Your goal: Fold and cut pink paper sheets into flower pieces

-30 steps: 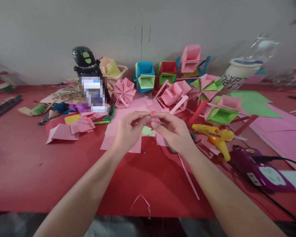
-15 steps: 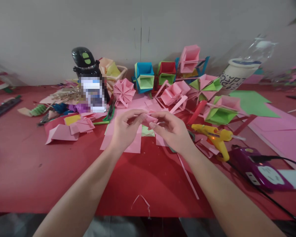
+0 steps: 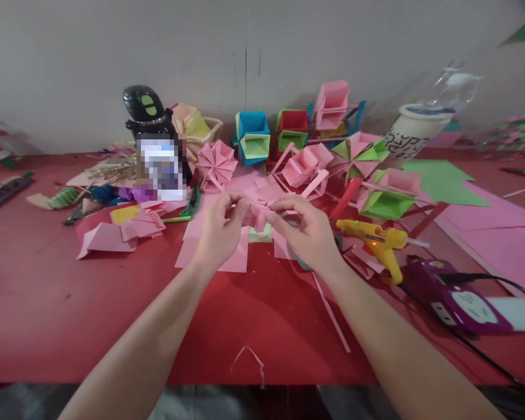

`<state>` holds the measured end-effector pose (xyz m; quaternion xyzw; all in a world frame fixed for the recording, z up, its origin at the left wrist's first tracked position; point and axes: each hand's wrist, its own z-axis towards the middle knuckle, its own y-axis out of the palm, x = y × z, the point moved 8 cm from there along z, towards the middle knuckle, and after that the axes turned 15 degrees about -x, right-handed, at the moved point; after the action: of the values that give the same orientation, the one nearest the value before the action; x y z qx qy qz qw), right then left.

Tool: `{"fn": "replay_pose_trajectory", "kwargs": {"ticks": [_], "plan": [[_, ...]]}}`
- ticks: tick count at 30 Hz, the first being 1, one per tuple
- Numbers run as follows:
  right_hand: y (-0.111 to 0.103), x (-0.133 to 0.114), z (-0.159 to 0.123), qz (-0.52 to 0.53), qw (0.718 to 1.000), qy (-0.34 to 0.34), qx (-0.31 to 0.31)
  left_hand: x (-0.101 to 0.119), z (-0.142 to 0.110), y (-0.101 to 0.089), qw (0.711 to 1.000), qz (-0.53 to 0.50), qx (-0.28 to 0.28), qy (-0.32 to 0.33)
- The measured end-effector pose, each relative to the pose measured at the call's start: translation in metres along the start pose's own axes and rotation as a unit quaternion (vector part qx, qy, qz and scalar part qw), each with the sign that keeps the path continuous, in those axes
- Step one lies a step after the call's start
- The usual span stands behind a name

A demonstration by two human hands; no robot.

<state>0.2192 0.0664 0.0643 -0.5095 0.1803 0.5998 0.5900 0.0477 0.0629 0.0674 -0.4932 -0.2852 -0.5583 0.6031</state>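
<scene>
Between my two hands is a small folded piece of pink paper (image 3: 257, 216), pinched from both sides above the table. My left hand (image 3: 222, 227) grips its left edge between thumb and fingers. From the other side, the thumb and fingertips of my right hand (image 3: 305, 229) close on its right edge. Some of its folds are hidden by my fingers. Beneath lie flat pink sheets (image 3: 230, 256) and a piece of light green paper (image 3: 261, 234). Behind the hands stands a pink pleated paper wheel (image 3: 217, 165).
To the right lie a yellow glue gun (image 3: 378, 239) and a purple power socket (image 3: 459, 297) with a cable. Folded paper boxes (image 3: 254, 140) line the back. A black bottle (image 3: 145, 111) stands behind a phone (image 3: 164, 172). Green-handled scissors (image 3: 194, 198) lie left of centre.
The folded pink paper has been turned between my fingers, and a flap now points downward. Both hands keep their hold. The whole view has shifted slightly.
</scene>
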Motion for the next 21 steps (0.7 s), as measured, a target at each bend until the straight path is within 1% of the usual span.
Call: {"fn": "replay_pose_trajectory", "kwargs": {"ticks": [4, 10, 14, 17, 21], "plan": [[-0.001, 0.001, 0.000, 0.010, 1.000, -0.005, 0.010, 0.010, 0.001, 0.003, 0.998, 0.066, -0.016, 0.016], [-0.003, 0.007, -0.001, 0.045, 0.998, 0.034, 0.025, 0.010, 0.001, 0.008, 0.997, 0.059, -0.045, -0.006], [-0.002, 0.005, -0.001, 0.063, 0.997, 0.020, 0.025, 0.010, 0.001, 0.010, 0.996, 0.055, -0.067, -0.015], [0.001, 0.001, -0.001, 0.038, 0.999, 0.022, 0.007, 0.009, 0.002, 0.011, 0.994, 0.066, -0.081, -0.030], [0.008, -0.004, -0.001, 0.021, 0.999, 0.024, -0.041, 0.007, 0.002, 0.007, 0.996, 0.052, -0.073, -0.026]]}}
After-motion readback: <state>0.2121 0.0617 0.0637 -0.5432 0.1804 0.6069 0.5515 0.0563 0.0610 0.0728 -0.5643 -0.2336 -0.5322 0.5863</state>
